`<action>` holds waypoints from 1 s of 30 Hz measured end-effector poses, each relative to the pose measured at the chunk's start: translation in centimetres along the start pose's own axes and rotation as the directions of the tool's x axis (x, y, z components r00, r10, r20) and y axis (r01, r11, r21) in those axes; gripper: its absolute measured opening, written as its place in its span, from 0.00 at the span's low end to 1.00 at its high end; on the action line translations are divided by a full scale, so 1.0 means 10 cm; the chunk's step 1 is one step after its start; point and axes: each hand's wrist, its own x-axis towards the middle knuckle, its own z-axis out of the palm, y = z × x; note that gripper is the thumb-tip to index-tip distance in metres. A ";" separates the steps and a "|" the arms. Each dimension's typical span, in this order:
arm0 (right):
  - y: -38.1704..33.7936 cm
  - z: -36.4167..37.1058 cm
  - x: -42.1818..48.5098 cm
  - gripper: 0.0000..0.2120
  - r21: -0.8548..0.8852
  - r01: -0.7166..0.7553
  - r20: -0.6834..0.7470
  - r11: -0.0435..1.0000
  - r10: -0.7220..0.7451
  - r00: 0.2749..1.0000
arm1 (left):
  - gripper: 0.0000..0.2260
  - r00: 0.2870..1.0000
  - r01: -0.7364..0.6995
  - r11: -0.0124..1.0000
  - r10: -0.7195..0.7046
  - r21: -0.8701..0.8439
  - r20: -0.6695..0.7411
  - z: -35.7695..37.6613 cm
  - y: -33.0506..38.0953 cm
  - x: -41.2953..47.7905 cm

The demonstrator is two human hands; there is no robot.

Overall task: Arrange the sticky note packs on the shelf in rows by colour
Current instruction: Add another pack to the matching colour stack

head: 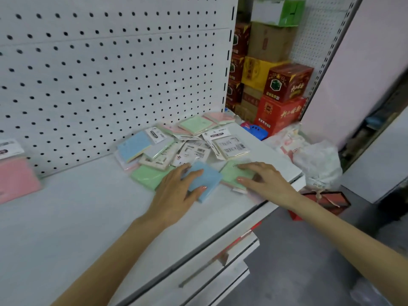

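Several sticky note packs lie in a loose pile (176,142) at the right end of the white shelf (88,217): blue, green, pink, some face down. My left hand (176,191) grips a blue pack (207,180) at the pile's front, fingers on top and thumb at its near edge. My right hand (265,177) rests with spread fingers on a green pack (231,173) beside it, thumb at that pack's near edge. A pink pack (15,180) with a white header card lies alone at the shelf's far left.
A white pegboard (110,74) backs the shelf. Red, yellow and brown cartons (278,85) are stacked to the right beyond the shelf end. Crumpled plastic bags (315,160) and a red box (326,199) sit lower right. The shelf's front edge (220,235) runs diagonally.
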 end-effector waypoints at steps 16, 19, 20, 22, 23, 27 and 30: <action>-0.25 0.08 0.01 0.33 0.207 -0.026 -0.239 0.978 0.077 0.968 | 0.37 0.992 0.078 0.997 -0.075 0.021 -0.102 0.07 0.06 0.00; -0.30 0.08 -0.03 0.24 0.362 -0.054 -0.284 0.931 0.165 0.945 | 0.32 0.990 0.067 0.995 -0.076 -0.078 -0.119 0.06 0.07 0.00; -0.32 0.10 -0.04 0.22 0.387 -0.053 -0.280 0.921 0.172 0.944 | 0.33 0.990 0.066 0.992 -0.079 -0.109 -0.116 0.05 0.07 0.00; -0.36 0.18 -0.06 0.20 0.428 -0.034 -0.256 0.903 0.157 0.954 | 0.34 0.990 0.087 0.984 -0.102 -0.154 -0.095 0.05 0.07 -0.01; -0.38 0.23 -0.07 0.19 0.467 -0.018 -0.240 0.884 0.147 0.960 | 0.36 0.988 0.110 0.978 -0.127 -0.175 -0.088 0.05 0.06 -0.01; -0.51 0.35 -0.12 0.16 0.613 0.039 -0.202 0.789 0.109 0.973 | 0.41 0.966 0.216 0.940 -0.245 -0.264 -0.082 0.04 0.02 -0.04; -0.59 0.36 -0.19 0.16 0.719 0.041 -0.128 0.694 0.074 0.989 | 0.34 0.947 0.251 0.875 -0.310 -0.414 -0.081 -0.04 0.02 -0.11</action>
